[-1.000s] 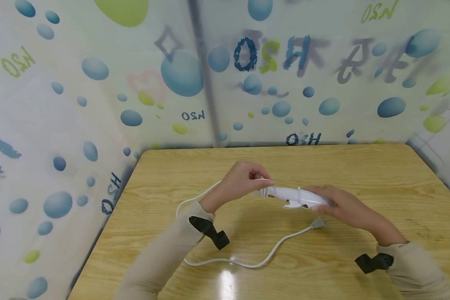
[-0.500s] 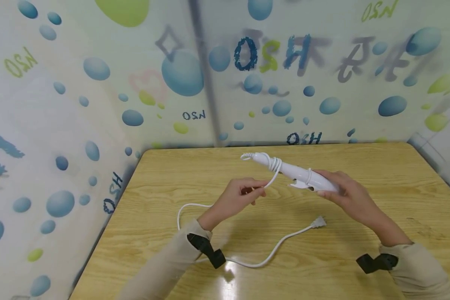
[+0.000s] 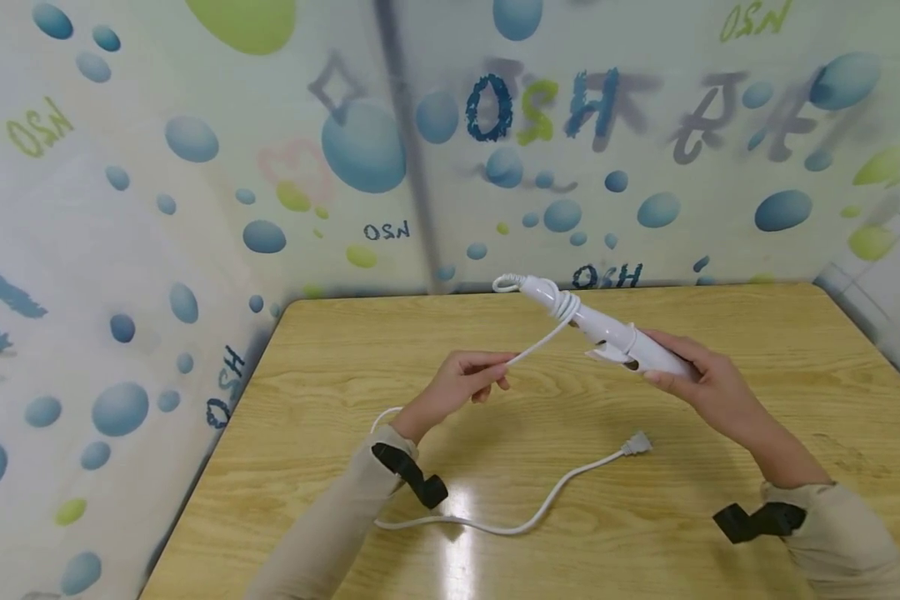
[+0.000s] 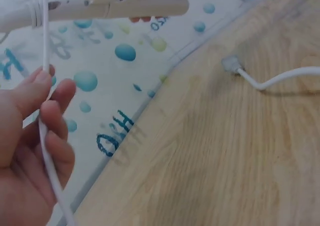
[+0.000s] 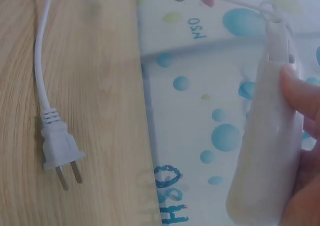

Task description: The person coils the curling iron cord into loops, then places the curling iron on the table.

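Note:
A white wand-shaped electric appliance [image 3: 600, 328] is held up over the table, tilted with its narrow corded end high and to the left. My right hand [image 3: 720, 396] grips its thick end, thumb on the near side. Several turns of white power cord [image 3: 543, 340] wrap the narrow part. Between thumb and fingertips my left hand [image 3: 456, 385] pinches the cord, and a straight stretch runs from there up to the coils. In the left wrist view the cord [image 4: 47, 161] also passes down across the curled fingers. The two-pin plug [image 5: 61, 145] lies on the table.
The wooden table [image 3: 765, 350] meets a wall [image 3: 450, 217] printed with blue and green drops along its far edge. The loose cord [image 3: 487, 528] curves over the tabletop below the hands, ending at the plug.
The appliance has risen and tilted more steeply in the right hand. My left hand has moved from its narrow end down and left, drawing out a straight length of cord.

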Tool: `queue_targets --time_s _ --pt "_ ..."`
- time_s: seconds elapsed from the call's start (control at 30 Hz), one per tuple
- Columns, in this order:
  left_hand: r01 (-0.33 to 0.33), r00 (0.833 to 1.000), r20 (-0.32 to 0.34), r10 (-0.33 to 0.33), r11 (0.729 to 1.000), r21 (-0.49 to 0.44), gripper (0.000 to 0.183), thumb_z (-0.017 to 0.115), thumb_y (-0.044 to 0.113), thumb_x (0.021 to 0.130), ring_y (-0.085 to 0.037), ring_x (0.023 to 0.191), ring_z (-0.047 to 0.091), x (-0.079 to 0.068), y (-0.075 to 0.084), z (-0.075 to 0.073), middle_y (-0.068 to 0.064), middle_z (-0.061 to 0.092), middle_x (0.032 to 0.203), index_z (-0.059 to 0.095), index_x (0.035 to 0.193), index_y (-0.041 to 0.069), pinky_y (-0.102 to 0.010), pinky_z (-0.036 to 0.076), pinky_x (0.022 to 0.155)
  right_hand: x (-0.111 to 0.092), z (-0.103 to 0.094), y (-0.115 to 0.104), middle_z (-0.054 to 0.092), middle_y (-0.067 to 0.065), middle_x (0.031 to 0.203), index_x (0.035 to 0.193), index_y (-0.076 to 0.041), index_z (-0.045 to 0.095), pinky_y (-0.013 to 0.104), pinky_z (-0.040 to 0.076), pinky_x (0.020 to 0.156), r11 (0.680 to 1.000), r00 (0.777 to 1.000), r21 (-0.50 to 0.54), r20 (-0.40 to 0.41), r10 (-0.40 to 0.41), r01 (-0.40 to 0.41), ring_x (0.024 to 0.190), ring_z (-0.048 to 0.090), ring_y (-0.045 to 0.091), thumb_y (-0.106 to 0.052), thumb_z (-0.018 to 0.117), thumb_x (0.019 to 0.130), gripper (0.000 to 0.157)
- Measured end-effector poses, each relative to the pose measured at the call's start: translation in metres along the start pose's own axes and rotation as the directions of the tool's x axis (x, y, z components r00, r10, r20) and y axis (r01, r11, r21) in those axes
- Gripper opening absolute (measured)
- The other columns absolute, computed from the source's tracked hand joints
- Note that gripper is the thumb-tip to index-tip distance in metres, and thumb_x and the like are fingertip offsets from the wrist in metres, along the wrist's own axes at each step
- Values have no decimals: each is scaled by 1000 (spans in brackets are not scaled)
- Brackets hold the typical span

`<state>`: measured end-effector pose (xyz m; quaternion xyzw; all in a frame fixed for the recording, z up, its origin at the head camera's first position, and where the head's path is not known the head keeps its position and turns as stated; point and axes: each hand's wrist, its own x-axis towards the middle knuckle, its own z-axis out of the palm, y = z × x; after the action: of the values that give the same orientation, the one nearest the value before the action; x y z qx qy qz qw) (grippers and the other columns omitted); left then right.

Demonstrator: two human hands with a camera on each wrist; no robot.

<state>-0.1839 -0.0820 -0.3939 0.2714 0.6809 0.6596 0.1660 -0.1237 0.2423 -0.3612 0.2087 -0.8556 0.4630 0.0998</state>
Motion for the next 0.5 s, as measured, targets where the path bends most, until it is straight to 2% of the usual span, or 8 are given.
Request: queue_targets --time_s 0.07,0.13,0.2,0.3,0.4,0.43,0.5 --pt "4 999 44 -6 1000 25 31 48 5 95 -15 54 43 1 -4 -5 -7 64 81 54 125 -5 -24 34 51 1 -1 0 48 -11 120 133 -5 48 14 43 68 1000 1000 1 11 6 -6 95 47 2 -1 61 87 49" --pt "14 996 85 -20 998 64 33 46 7 96 -22 62 48 5 -6 -9 -12 64 88 52 127 -2 -27 37 56 1 -1 0 49 -9 120 133 -5 48 16 43 68 1000 999 3 34 -1 1 96 47 2 -2 61 87 48" --pt "27 995 88 -37 994 110 32 46 9 97 -26 70 51 9 -6 -13 -13 64 92 54 127 0 -31 40 61 0 -1 -1 49 -6 121 133 -5 48 17 44 68 1000 998 20 63 -6 5 95 48 3 -1 60 87 48" --pt "80 997 -1 -81 985 155 28 53 13 94 -22 69 55 16 -6 -19 -8 65 85 62 116 -3 -33 44 62 -1 -1 -3 49 -10 123 133 -5 48 18 44 68 998 994 50 104 -37 32 94 49 5 2 60 87 49" --pt "144 985 -116 -124 974 177 27 62 17 89 -13 58 51 21 -6 -26 -3 62 71 66 97 -8 -31 43 56 -2 -2 -5 49 -16 122 134 -6 48 20 45 66 994 986 88 147 -79 67 91 50 8 5 60 85 51" --pt "154 982 -138 -130 971 182 26 64 16 88 -11 54 49 22 -6 -28 -3 61 68 66 93 -9 -29 42 53 -3 -2 -6 49 -16 121 134 -6 48 22 45 65 992 982 91 159 -99 86 89 50 9 6 61 84 52" --pt "144 983 -139 -118 970 197 24 63 12 88 -12 52 45 24 -3 -31 -8 60 67 64 90 -12 -28 40 51 -4 -1 -8 51 -13 119 133 -7 49 24 44 63 988 974 93 184 -135 119 87 49 10 7 62 82 54"
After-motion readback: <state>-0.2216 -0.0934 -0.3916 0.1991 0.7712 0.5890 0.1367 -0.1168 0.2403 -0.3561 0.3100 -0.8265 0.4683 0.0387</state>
